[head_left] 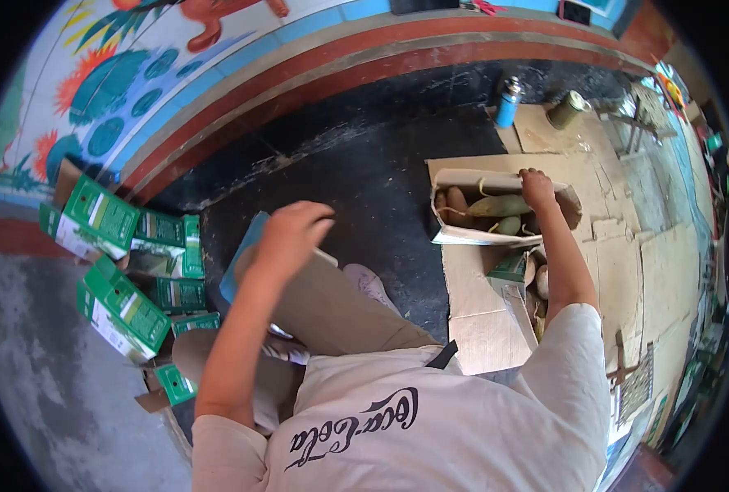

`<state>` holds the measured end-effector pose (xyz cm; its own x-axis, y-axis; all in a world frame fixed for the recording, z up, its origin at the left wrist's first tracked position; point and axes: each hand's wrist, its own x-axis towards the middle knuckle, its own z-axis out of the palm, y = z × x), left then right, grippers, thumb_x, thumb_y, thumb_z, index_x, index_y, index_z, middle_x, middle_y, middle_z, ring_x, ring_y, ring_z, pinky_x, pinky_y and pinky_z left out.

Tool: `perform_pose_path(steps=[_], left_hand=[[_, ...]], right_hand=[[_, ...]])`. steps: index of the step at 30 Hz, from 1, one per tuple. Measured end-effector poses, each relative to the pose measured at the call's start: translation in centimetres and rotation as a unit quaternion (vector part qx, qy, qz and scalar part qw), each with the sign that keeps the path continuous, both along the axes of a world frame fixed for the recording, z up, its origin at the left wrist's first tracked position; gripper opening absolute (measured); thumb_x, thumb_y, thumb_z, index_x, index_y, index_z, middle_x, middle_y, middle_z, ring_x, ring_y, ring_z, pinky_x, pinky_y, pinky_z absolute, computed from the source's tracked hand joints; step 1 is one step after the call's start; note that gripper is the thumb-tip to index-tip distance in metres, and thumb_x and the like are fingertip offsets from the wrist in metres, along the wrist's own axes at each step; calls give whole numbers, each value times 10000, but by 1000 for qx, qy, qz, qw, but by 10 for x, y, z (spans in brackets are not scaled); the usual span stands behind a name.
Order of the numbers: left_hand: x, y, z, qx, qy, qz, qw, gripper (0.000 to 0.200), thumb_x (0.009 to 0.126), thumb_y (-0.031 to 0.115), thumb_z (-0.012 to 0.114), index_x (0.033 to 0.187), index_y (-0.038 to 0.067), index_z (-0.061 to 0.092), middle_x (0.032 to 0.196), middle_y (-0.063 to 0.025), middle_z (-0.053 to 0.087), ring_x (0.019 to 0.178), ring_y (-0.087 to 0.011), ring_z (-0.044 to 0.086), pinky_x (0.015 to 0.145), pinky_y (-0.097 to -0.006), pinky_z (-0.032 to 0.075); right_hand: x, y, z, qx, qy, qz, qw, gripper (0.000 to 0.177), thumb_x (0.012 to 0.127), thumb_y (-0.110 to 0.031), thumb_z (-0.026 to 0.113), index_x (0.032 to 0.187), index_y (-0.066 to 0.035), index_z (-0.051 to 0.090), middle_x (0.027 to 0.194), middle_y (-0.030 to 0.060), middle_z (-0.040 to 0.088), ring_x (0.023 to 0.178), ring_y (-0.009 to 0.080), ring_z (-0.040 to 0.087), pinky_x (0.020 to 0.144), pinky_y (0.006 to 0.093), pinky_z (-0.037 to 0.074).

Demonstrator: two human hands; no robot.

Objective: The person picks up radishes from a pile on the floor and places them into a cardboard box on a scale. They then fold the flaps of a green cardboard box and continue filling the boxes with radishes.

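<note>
My right hand (537, 189) grips the upper edge of an open cardboard box (496, 239), its fingers curled over the rim. Inside lie several long vegetables, some brown like sweet potatoes (458, 202), and greenish, gourd-like ones (497, 206). Near my forearm is a second open box (508, 274), holding more pale and brown vegetables (542, 283), partly hidden by my arm. My left hand (292, 238) is raised above my bent knee, holding nothing, with its fingers loosely bent and apart.
Green-and-white cartons (102, 215) cluster on the floor at the left. Flattened cardboard (483, 324) lies under the boxes and extends right. A blue flask (508, 102) and a green mug (568, 110) stand at the back. A painted wall (147, 82) rises beyond.
</note>
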<state>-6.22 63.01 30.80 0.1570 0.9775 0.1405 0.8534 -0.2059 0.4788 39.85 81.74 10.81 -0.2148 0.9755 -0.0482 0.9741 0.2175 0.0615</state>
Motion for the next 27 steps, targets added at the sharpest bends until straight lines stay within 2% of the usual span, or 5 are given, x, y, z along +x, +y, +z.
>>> perform_pose_path(steps=[6,11,16,20,27], left_hand=[[-125,-122,34,78,-9,277,958,142,833,51,601,956,3,650,928,-122,671,857,-229,648,782,-301,485],[-183,-220,19,152,-127,435,878,165,910,89,553,1025,0,630,974,-63,676,919,-117,606,823,-254,459],[-198,-266,-10,259,-176,510,801,161,868,75,594,1005,2,634,937,-111,676,896,-184,640,800,-290,484],[-205,-289,-17,311,-79,521,791,149,869,99,596,984,11,633,954,-143,660,913,-281,641,814,-331,487],[-219,-294,-26,347,-91,544,759,163,831,97,614,980,39,646,960,-152,653,891,-313,634,784,-361,494]], right_hand=[[-66,6,0,1,-30,41,999,321,801,-55,509,1099,-127,602,1044,120,611,1023,302,579,842,414,494],[-139,-17,20,89,127,180,971,253,824,-97,549,1075,-85,579,1032,128,584,981,328,558,813,424,475],[-225,-47,69,52,217,253,941,168,821,-110,590,981,-72,623,950,134,606,903,341,585,766,422,476],[-297,-67,126,73,262,323,906,146,831,-99,587,961,-45,626,929,142,612,867,336,603,746,402,482],[-421,-104,202,-6,385,388,837,150,841,-77,582,964,-10,639,901,152,646,809,287,644,733,336,496]])
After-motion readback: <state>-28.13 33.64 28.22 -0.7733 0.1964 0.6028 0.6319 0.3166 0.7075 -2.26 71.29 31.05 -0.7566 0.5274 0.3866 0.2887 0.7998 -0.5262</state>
